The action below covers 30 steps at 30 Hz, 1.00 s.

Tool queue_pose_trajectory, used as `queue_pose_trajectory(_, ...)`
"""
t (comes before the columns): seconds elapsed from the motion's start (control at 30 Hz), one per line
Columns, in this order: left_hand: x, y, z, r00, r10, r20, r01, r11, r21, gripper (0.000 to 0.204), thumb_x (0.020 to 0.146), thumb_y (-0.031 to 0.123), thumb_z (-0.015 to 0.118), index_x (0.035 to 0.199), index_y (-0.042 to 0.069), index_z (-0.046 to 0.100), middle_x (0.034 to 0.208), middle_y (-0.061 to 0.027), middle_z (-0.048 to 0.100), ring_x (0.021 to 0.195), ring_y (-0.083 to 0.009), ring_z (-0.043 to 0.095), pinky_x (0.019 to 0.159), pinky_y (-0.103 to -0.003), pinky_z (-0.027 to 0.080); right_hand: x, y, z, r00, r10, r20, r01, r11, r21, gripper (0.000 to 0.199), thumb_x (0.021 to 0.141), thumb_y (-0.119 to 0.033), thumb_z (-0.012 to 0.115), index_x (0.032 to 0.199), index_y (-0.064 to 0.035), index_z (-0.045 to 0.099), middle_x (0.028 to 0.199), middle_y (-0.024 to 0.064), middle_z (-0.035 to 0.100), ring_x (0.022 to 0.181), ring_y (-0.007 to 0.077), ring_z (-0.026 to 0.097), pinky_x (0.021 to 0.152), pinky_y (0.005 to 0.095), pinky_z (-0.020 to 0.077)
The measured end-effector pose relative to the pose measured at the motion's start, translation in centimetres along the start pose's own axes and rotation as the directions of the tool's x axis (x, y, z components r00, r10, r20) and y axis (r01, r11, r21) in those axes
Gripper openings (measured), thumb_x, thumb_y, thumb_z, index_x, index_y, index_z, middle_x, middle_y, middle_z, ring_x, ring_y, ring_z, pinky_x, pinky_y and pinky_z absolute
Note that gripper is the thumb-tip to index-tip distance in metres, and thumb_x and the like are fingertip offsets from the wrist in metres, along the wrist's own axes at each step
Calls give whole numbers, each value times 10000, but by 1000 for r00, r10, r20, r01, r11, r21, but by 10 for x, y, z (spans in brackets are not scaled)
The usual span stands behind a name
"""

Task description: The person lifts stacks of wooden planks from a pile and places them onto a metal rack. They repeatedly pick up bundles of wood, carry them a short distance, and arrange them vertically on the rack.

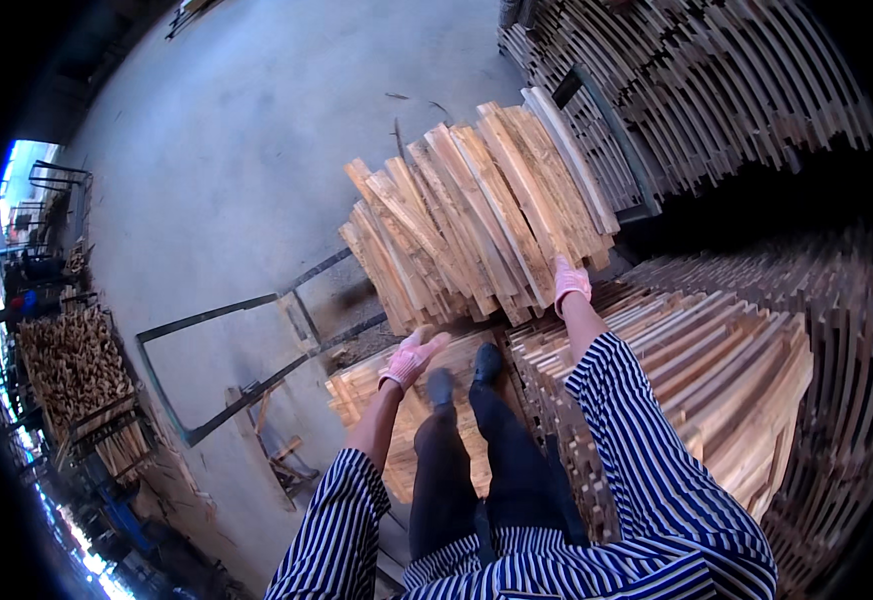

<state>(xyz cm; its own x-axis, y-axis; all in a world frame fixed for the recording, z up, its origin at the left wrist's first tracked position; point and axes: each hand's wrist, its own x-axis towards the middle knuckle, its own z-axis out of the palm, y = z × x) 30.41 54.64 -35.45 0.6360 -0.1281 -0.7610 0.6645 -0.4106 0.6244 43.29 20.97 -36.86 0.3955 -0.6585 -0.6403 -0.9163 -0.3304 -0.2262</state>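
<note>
A pile of pale wooden slats point(472, 205) lies ahead of me, its near ends facing my body. My right hand point(571, 284), in a pink glove, is closed at the near end of one slat point(527, 195) on the pile's right side; its fingertips are partly hidden. Left of my feet, my left hand point(417, 357), also pink-gloved, hovers with fingers stretched and holds nothing. Below it is a lower stack of boards point(362, 395), beneath my legs. Beside my right forearm stands another stack of slats point(732, 370).
A dark metal frame point(242, 306) extends left from the pile over the grey concrete floor point(257, 130). Tall racks of stacked slats point(727, 80) rise at the far right. A bundle of sticks point(77, 370) stands at the left, and wooden scraps point(287, 455) lie nearer me.
</note>
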Motion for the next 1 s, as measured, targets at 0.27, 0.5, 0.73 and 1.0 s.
queue_pose_trajectory(0.27, 217, 43, 73, 993, 114, 24, -102, 951, -291, 1140, 821, 655, 755, 1548, -95, 296, 1511, -310, 463, 1420, -341, 466, 1162, -374, 375, 158, 43, 42, 990, 122, 65, -138, 891, 432, 998, 926, -720, 558, 1492, 92, 432, 1570, 202, 451, 1409, 304, 451, 1172, 419, 339)
queue_pose_trajectory(0.5, 315, 60, 126, 981, -123, -147, 32, 862, -506, 1504, 674, 706, 842, 1597, -73, -53, 1660, -313, 162, 1544, -351, 240, 1237, -378, 268, 136, 38, 68, 993, 78, 84, -114, 792, 599, 963, 911, -700, 607, 1427, 108, 510, 1494, 228, 532, 1334, 324, 528, 1131, 396, 382)
queue_pose_trajectory(0.73, 311, 42, 119, 999, 5, 39, 23, 730, -683, 1312, 832, 685, 728, 1633, 43, -90, 1681, -215, 186, 1533, -317, 254, 1231, -451, 228, 166, 34, 32, 892, 7, 452, -219, 881, 418, 903, 921, -644, 653, 1544, -38, 408, 1560, 165, 465, 1374, 426, 470, 1140, 619, 356)
queue_pose_trajectory(1.0, 303, 41, 114, 998, 50, 39, -14, 771, -637, 1134, 870, 737, 639, 1622, 10, 203, 1652, -190, 293, 1514, -312, 291, 1208, -478, 281, 149, 46, 66, 806, -49, 590, -125, 960, 250, 1105, 794, -785, 685, 1538, -12, 420, 1548, 194, 468, 1436, 313, 422, 1166, 464, 341)
